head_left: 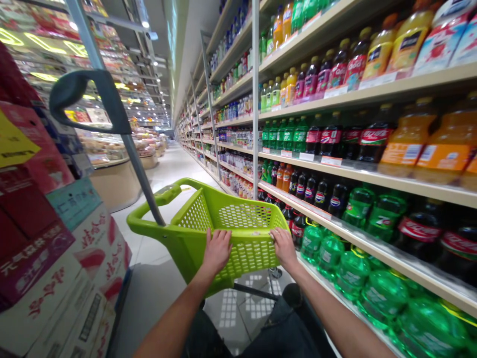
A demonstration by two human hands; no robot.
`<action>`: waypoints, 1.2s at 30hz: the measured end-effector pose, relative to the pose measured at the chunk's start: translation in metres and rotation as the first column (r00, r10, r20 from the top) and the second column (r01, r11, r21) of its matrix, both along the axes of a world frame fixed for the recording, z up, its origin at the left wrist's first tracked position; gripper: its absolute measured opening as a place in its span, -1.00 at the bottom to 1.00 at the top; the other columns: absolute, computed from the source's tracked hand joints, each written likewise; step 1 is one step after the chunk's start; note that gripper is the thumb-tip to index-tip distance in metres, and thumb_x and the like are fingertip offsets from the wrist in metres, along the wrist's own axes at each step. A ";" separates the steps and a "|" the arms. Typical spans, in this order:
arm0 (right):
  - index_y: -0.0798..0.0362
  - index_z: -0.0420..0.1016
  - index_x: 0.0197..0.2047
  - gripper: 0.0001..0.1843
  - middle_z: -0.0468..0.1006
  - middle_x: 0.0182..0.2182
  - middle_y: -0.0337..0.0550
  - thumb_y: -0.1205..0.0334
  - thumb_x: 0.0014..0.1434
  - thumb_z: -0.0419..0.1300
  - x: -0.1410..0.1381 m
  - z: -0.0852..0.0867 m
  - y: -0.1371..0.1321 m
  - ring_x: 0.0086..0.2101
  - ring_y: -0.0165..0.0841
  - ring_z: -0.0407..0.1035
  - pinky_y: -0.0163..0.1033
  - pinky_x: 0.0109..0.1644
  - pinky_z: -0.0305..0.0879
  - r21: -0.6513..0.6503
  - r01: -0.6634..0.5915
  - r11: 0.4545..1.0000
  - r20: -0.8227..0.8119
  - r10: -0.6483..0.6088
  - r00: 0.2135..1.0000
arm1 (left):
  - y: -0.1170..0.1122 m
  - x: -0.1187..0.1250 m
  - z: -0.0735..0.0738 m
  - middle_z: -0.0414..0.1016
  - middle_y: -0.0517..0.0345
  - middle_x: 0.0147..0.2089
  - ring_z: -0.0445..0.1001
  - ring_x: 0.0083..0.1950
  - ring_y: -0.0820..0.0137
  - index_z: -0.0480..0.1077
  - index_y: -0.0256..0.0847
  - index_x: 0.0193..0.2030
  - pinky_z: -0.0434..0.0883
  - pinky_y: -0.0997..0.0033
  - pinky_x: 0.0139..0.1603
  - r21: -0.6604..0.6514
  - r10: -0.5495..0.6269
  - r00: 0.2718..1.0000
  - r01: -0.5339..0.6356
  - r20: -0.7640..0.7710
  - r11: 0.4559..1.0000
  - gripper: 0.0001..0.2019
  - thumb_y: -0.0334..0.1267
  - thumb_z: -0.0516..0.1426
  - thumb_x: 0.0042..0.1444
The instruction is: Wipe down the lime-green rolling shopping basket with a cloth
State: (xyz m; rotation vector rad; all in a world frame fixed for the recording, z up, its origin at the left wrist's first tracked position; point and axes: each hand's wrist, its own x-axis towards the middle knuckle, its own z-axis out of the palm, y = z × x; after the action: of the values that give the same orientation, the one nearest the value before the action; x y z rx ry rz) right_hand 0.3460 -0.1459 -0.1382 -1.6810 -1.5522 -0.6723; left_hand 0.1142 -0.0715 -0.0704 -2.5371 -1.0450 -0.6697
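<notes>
A lime-green shopping cart (pixel 242 251) stands right in front of me, its perforated plastic basket showing no goods inside. My left hand (pixel 217 248) is closed over the near rim of the basket, left of its middle. Over the same rim, at the right corner, my right hand (pixel 283 244) is curled with its fingers hooked inside. A grey pole (pixel 139 174) with a dark grey loop handle (pixel 117 102) rises from the cart's left end. Below the basket, a caster wheel (pixel 276 273) shows near the right shelf.
Shelves of drink bottles (pixel 337 134) run along the right side, close to the cart. Large green bottles (pixel 354 271) line the bottom shelf. Stacked cartons (pixel 70 278) stand close on the left. A pale aisle floor (pixel 181 161) stretches ahead, past a rounded display counter (pixel 115 184).
</notes>
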 end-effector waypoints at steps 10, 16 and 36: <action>0.11 0.31 -0.03 -0.43 0.31 -0.02 0.00 0.54 -0.16 -0.09 0.018 -0.005 -0.004 0.05 -0.21 0.09 0.04 0.10 0.05 0.033 0.048 0.998 -0.036 -0.047 0.998 | -0.008 0.010 -0.006 0.34 0.04 0.04 0.21 0.08 0.16 0.19 -0.15 0.09 -0.10 -0.05 0.19 -0.010 -0.012 0.999 0.012 -0.032 1.000 -0.61 -0.35 -0.04 0.07; 0.09 0.33 -0.06 -0.47 0.31 -0.04 -0.02 0.56 -0.08 -0.15 0.013 -0.018 0.003 0.07 -0.23 0.07 0.03 0.09 0.09 0.132 0.127 0.983 -0.117 -0.112 0.987 | -0.011 0.017 -0.006 0.34 0.02 0.05 0.20 0.09 0.14 0.20 -0.18 0.08 -0.10 -0.06 0.19 -0.019 0.004 1.000 -0.004 -0.024 1.000 -0.61 -0.33 -0.04 0.07; 0.07 0.35 -0.03 -0.41 0.36 -0.03 -0.05 0.57 -0.14 -0.13 -0.003 -0.005 0.021 0.07 -0.26 0.11 0.02 0.12 0.12 0.035 -0.170 0.985 -0.063 0.172 0.983 | -0.013 0.012 0.001 0.28 0.08 0.12 0.14 0.16 0.21 0.15 -0.20 0.14 -0.12 -0.01 0.23 -0.073 0.053 0.992 -0.062 -0.117 0.995 -0.58 -0.35 -0.10 0.10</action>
State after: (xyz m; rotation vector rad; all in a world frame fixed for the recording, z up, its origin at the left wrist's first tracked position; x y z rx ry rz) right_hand 0.3425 -0.1251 -0.1435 -1.5127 -1.6099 -0.5424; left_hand 0.1267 -0.0846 -0.0693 -2.5650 -1.1191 -0.4699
